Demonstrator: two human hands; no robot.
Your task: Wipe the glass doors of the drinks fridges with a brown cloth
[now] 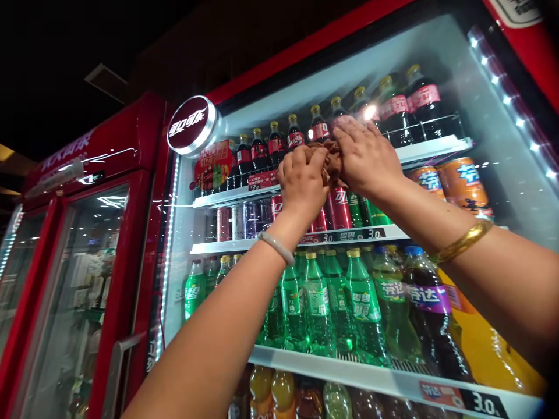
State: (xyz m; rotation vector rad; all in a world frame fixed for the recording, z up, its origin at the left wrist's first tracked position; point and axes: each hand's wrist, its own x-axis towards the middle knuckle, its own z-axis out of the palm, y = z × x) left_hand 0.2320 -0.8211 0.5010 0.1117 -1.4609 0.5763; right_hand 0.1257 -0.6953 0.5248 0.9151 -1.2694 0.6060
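Observation:
A crumpled brown cloth (332, 163) is bunched between my two hands, up against the glass door (279, 110) of a red drinks fridge. My left hand (304, 176) grips the cloth's left side with curled fingers; a pale bangle (276, 248) circles that wrist. On the cloth's upper right lies my right hand (369, 156), its fingers bent over the fabric, and a gold bangle (463, 241) sits on that forearm. Behind the glass, cola bottles (318, 123) stand level with my hands, and red cans (339, 206) show just below them.
Green bottles (317, 291) and a dark purple-labelled bottle (428, 308) fill a lower shelf. A round lit sign (192, 125) is at the door's upper left. To the left stands another red fridge (91, 233) with a metal handle (114, 372).

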